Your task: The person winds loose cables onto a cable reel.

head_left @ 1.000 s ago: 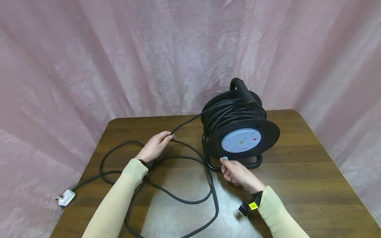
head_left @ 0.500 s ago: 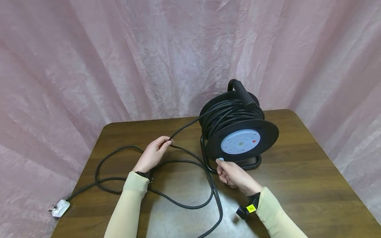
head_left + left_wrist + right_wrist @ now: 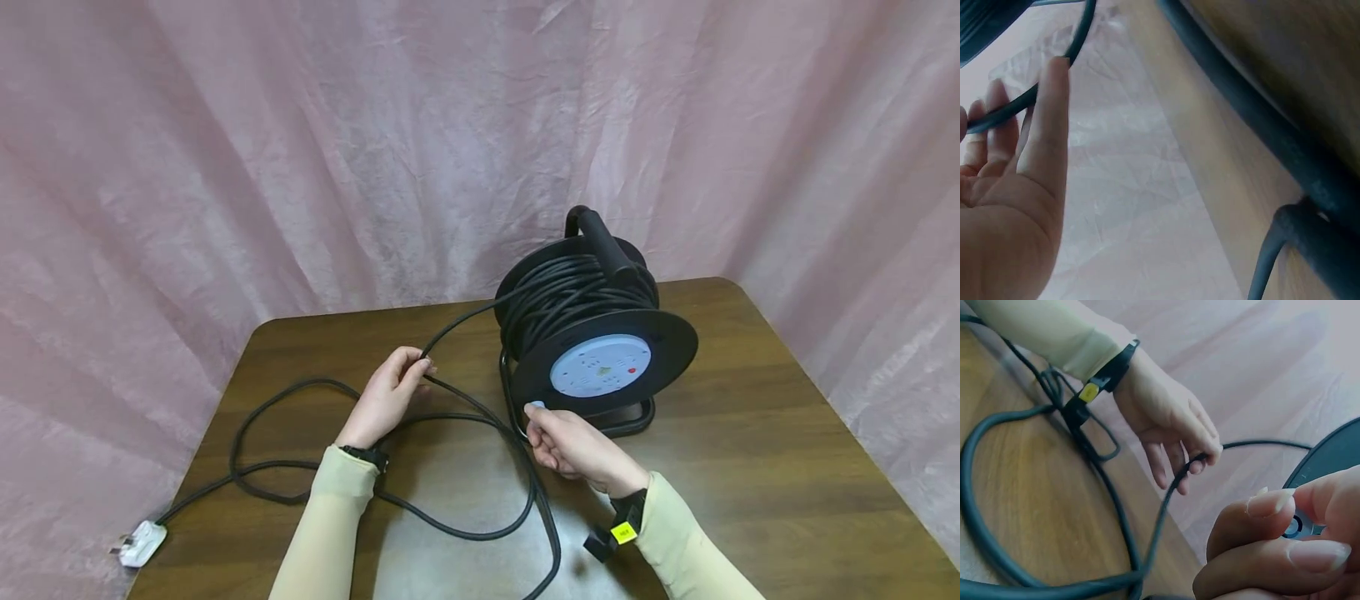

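Note:
A black cable reel (image 3: 600, 325) stands on the table, its round front disc bearing a pale blue socket panel (image 3: 602, 365). Black cable is wound between its discs, and one length runs left to my left hand (image 3: 386, 396), which pinches it between thumb and fingers. In the right wrist view the same cable (image 3: 1266, 442) passes through those fingertips. At the lower left of the disc, my right hand (image 3: 573, 446) pinches a small pale blue knob (image 3: 537, 404), mostly hidden by the fingers. The left wrist view catches my left fingers (image 3: 1054, 119) about the cable.
Loose cable loops (image 3: 480, 533) spread over the wooden table (image 3: 750, 467) at left and front. A white plug (image 3: 142, 543) lies at the left edge. The reel has a tubular stand (image 3: 633, 421) and a top handle (image 3: 606, 246). A pink curtain (image 3: 450, 150) hangs behind.
My right hand and the knob have moved left along the disc's lower edge. My left hand has sunk slightly, keeping the cable pinched. The whole view has shifted a little.

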`<act>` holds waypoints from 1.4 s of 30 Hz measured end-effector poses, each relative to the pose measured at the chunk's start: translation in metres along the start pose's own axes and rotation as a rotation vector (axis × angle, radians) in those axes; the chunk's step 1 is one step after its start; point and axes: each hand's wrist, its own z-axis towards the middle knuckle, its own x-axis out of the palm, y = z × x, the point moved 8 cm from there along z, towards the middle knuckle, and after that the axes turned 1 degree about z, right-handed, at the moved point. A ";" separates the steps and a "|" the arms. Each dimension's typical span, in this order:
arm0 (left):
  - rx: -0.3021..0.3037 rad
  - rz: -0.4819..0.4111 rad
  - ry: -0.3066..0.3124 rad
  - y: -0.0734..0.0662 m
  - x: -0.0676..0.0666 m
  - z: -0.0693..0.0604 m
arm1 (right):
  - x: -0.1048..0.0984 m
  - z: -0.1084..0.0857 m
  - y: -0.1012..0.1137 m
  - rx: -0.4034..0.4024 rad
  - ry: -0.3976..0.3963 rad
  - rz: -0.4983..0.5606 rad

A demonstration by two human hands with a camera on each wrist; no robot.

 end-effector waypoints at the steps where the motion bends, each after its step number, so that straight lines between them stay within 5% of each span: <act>1: 0.002 -0.022 -0.013 0.000 -0.001 -0.001 | 0.002 0.001 0.002 -0.006 0.008 0.000; 9: 0.011 0.004 0.013 0.002 0.000 -0.004 | 0.007 0.003 0.015 -0.038 0.024 -0.007; 15: -0.050 -0.108 0.052 0.011 0.006 -0.006 | 0.005 0.005 0.022 -0.051 0.046 -0.050; 22: -0.037 -0.140 0.071 0.005 0.004 0.001 | 0.005 0.008 0.030 -0.057 0.009 -0.077; 30: -0.073 -0.167 0.158 0.005 0.009 0.001 | 0.015 0.008 0.046 -0.134 -0.020 -0.058; 42: -0.064 -0.162 0.210 -0.001 0.016 0.008 | 0.018 0.005 0.071 -0.245 -0.114 0.033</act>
